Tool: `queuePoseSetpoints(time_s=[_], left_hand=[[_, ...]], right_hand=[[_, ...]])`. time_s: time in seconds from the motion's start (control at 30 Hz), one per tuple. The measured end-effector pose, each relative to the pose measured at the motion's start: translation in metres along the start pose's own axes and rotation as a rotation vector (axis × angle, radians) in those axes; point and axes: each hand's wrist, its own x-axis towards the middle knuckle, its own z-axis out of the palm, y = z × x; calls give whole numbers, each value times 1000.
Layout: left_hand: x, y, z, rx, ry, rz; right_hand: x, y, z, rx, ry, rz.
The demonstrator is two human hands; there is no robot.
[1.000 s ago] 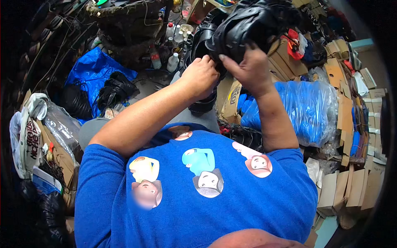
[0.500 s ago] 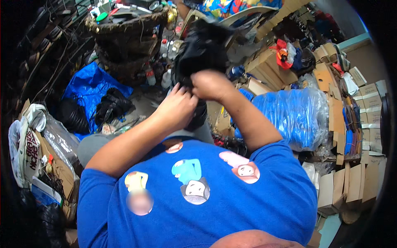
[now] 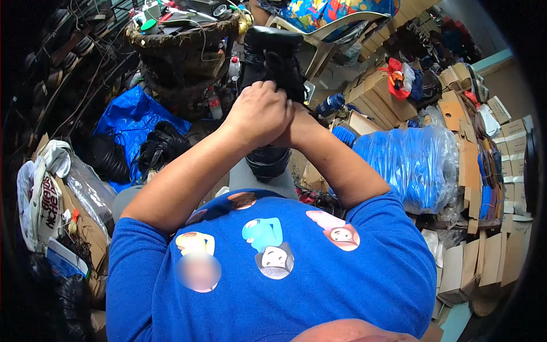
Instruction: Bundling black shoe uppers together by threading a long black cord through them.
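Between my knees stands a dark black item that looks like a strapped boot (image 3: 272,43), its shiny broad end away from me and its rounded end (image 3: 268,162) near my belly. My left hand (image 3: 262,111) lies closed on its middle, fingers curled together over the black material. Crossing beneath it, my right hand (image 3: 290,122) reaches in from the right. Most of the right hand's fingers are hidden behind the left hand, so their grip does not show.
A cluttered round stand (image 3: 182,51) is ahead on the left, with a white plastic chair (image 3: 325,31) right of it. Blue tarp (image 3: 134,114) lies to the left. Plastic-wrapped blue goods (image 3: 404,165) and cardboard boxes (image 3: 484,262) crowd the right.
The black item has swung from a blurred, tilted position to a steadier upright one. My left hand has moved up and right, over my right hand, which has shifted slightly lower.
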Motion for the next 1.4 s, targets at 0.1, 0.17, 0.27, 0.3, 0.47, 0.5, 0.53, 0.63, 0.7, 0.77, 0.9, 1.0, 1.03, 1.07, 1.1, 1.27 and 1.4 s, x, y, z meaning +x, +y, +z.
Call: queuePoseSetpoints(time_s=[0.1, 0.17, 0.27, 0.3, 0.47, 0.5, 0.53, 0.63, 0.7, 0.77, 0.9, 1.0, 1.03, 1.07, 1.1, 1.27, 1.4], left_hand=[[11, -1, 3, -140, -144, -17], [22, -6, 7, -127, -258, -46], [31, -18, 12, -180, -563, -171], [29, -18, 0, -253, -629, -225], [19, -41, -14, -337, -743, -228], [19, -35, -18, -205, -692, -141], [19, -34, -19, -211, -702, -156], [31, -30, -11, 131, -664, 36], [19, -30, -6, 192, -658, 32], [17, -50, 6, 311, -647, -19], [20, -94, 17, 563, -596, -35], [-12, -129, -6, 769, -547, -1], [-23, -129, -12, 837, -537, 0], [-27, -126, -13, 896, -519, 23], [-34, -121, -16, 957, -502, 39], [-82, -132, -56, 1513, -613, 288], [-108, -146, -56, 1901, -732, 488]], right_hand=[[-5, 1, 13, -5, 235, -40], [-5, 3, 17, 7, 195, -65], [-23, -17, -1, 18, 13, -18], [-38, -19, -5, -11, 72, -252], [-68, 38, 38, 623, 643, -147], [-63, 68, 73, 698, 581, 60], [-53, 87, 105, 772, 504, 251], [-33, 83, 143, 1436, -116, 690], [-22, 76, 165, 1618, 124, 507], [-14, 64, 159, 1734, 110, 428], [-11, 31, 122, 1990, 147, 293], [0, 34, 109, 2106, 197, 154], [5, 30, 94, 2037, 174, 48], [10, 29, 80, 1959, 175, -41], [19, 26, 70, 1965, 158, -45], [71, -10, 32, 1716, -17, -366], [110, -45, 50, 1786, -219, -3]])
